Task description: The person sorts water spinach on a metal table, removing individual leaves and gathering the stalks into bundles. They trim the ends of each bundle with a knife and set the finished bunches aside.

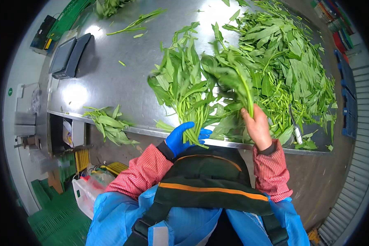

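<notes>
In my left hand (177, 140), which wears a blue glove, is a bunch of leafy water spinach (183, 82). Its stem ends point toward me at the table's front edge, and its leaves spread away over the metal. My bare right hand (257, 128) pinches a smaller sprig of water spinach (241, 80) by the stems, its leaves blurred and leaning toward the bunch. To the right of that hand lies a large heap of water spinach (289, 53). A knife with a white handle (298, 135) rests at the heap's near edge.
The steel table (123, 88) carries a dark scale-like device (69, 57) on the left. Loose leafy stems (108, 123) overhang its front left edge; other stems (136, 22) lie farther back. A white plastic container (84, 197) stands below left, near green crates (61, 217).
</notes>
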A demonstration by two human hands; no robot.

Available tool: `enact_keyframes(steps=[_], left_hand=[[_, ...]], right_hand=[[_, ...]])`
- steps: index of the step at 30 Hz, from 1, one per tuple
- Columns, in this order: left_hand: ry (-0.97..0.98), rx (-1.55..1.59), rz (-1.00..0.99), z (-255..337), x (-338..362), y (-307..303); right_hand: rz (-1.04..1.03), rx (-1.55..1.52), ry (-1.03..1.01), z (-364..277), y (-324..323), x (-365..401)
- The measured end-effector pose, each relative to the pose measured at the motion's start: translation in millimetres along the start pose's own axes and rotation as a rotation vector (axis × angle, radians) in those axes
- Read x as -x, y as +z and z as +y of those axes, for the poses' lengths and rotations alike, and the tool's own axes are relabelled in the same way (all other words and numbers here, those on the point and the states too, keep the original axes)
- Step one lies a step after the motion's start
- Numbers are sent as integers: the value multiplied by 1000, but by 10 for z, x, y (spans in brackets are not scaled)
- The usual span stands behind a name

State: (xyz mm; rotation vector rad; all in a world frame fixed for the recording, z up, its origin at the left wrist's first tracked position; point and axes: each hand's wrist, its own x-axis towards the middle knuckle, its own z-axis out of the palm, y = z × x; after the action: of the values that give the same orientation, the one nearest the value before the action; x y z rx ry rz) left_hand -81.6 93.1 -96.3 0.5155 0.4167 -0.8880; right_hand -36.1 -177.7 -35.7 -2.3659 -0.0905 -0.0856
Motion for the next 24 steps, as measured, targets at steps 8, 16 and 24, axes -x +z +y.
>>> enact_keyframes(steps=[8, 16, 24], left_hand=[[51, -138, 27, -225, 25, 110], [106, -227, 402, -310, 281, 74], [480, -757, 489, -398, 159, 368]], right_hand=[[-591, -1048, 764, -199, 562, 250], [-578, -1224, 805, 7, 730, 390], [-443, -906, 398, -204, 769, 482]])
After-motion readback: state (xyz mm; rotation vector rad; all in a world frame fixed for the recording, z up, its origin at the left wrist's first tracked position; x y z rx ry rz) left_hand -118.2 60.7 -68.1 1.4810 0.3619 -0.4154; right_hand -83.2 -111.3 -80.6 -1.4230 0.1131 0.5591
